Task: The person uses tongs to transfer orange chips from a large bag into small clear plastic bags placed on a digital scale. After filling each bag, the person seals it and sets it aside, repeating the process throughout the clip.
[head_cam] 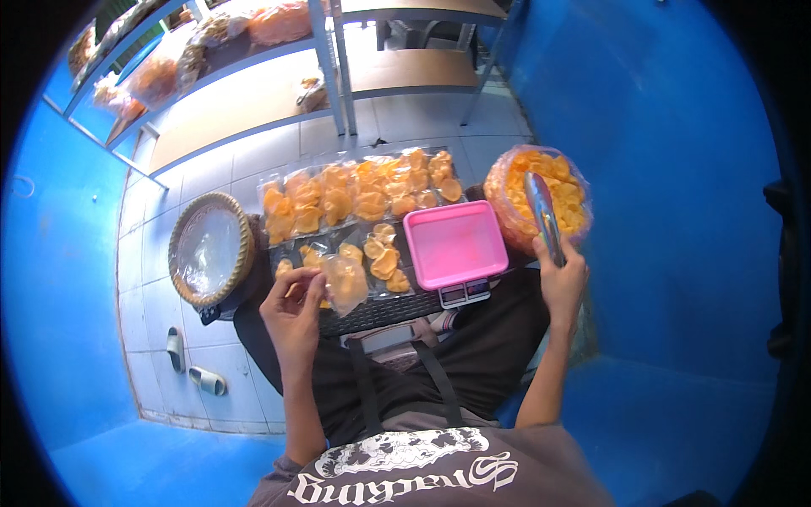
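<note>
Pinched between the thumb and fingers of my left hand [296,295] is a clear plastic bag [346,286], held above the front row of packets; whether anything is inside it I cannot tell. Metal tongs [543,209] are gripped in my right hand [564,275], their tips over a large plastic bag of orange chips [567,180]. Between the hands, a pink tray [456,244] rests on a digital kitchen scale [464,293]. Clear packets of chips [339,196] lie in rows on a black woven-look table [374,317].
A round woven basket [244,253] holding clear plastic stands left of the packets. Metal-framed shelves [228,136] with bagged snacks stand beyond. Two slippers [207,380] lie on the tiled floor at left. A blue wall [652,190] rises close on the right.
</note>
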The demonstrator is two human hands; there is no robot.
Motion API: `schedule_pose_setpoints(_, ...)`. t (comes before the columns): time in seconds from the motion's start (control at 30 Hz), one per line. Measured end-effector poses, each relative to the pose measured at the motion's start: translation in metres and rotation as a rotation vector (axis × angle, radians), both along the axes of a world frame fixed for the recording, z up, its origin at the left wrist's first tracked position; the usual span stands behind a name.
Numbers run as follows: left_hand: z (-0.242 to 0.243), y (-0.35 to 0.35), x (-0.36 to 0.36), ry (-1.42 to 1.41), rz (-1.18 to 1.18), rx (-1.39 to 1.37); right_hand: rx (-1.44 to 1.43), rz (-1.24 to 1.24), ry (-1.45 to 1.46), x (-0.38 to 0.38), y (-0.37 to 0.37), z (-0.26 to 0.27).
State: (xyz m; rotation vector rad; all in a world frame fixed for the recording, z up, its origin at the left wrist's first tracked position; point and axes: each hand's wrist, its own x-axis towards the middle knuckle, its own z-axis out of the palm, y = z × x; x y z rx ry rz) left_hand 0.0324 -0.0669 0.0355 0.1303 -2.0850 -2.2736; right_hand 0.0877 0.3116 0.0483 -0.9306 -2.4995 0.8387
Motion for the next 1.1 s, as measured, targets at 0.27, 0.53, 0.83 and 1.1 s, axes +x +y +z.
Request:
schedule_pose_setpoints(0.27, 0.000, -0.008, 0.015, -0.024, -0.002, -0.026, 0.444, -0.081, -0.421, -0.047, 0.110, 0.002)
schedule_pose_setpoints(0.53, -0.005, -0.018, 0.017, -0.012, -0.018, -0.037, 0.634, 0.213, -0.565, -0.069, 0.157, 0.011)
schedule_pose_setpoints(0.83, -0.003, -0.011, 0.018, -0.009, -0.053, -0.010, 0.610, 0.104, -0.449, -0.067, 0.173, -0.010)
schedule_pose_setpoints(1.1, -0.011, -0.005, 0.014, -0.041, 0.053, -0.041, -0.366, 0.229, -0.110, -0.025, 0.120, -0.005)
